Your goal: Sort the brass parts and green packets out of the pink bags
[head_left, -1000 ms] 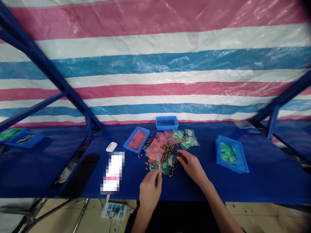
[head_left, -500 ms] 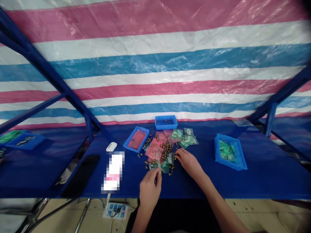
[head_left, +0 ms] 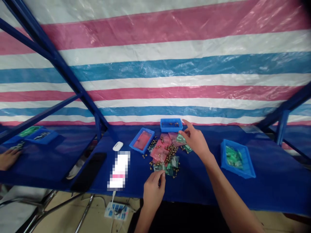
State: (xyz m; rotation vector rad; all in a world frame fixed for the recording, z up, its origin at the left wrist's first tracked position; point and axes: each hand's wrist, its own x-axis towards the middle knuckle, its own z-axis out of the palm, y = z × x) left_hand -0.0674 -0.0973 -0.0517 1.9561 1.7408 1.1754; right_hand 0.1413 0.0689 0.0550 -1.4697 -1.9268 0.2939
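A pile of small brass-coloured metal parts (head_left: 171, 152) lies mid-table among pink plastic bags (head_left: 159, 153) and small clear bags with green (head_left: 169, 169). My left hand (head_left: 154, 187) is at the pile's near edge, thumb and fingertips pinched together; whatever is between them is too small to make out. My right hand (head_left: 198, 140) is raised over the pile's right side, index finger and thumb apart, with nothing visible in it. Its fingertips are close to the right end of a small blue tray (head_left: 171, 130), which holds a few brass parts.
A blue tray (head_left: 136, 148) with a pink bag stands left of the pile. To the right is a blue bin (head_left: 246, 171) of green bags. A white case (head_left: 118, 146), a blurred-out phone and a dark slab (head_left: 89, 171) lie left. Another person's hand (head_left: 9, 159) shows far left.
My right hand has gone from the pile's right edge up and away towards the back tray, its fingers spreading. The left hand stays pinched by the bags. The view has shifted slightly.
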